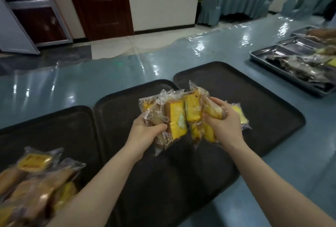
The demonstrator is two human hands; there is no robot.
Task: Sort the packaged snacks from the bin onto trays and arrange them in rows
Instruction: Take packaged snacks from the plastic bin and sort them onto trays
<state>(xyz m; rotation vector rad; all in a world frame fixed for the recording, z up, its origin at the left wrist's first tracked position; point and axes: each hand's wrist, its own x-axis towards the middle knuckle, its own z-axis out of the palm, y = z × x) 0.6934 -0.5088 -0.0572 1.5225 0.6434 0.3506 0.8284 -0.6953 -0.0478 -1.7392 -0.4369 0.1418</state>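
Both hands are full of wrapped cake slices, held up in the air over the middle dark tray (116,117) and the right dark tray (254,99). The left hand (145,132) has its fingers and thumb curled round a bunch of cake packs (169,116), with the thumb pressed across the front. The right hand (225,123) has its fingers curled round another bunch of cake packs (195,110), and one more yellow pack (240,114) sticks out behind its knuckles. I cannot tell if that one is held or lies on the tray. The cakes look soft and light, so a hard squeeze would squash them. The clear wrappers look shiny and slippery, and packs may slide out of a big bunch. It looks best to hold each pack by its long sides, or by the crimped end of the wrapper, and to lay the packs down one at a time. Neither of these two trays has a row on it yet. More wrapped cakes (36,181) sit in a heap on the left dark tray (54,128). Far off on the right, metal trays (269,57) hold other snacks.
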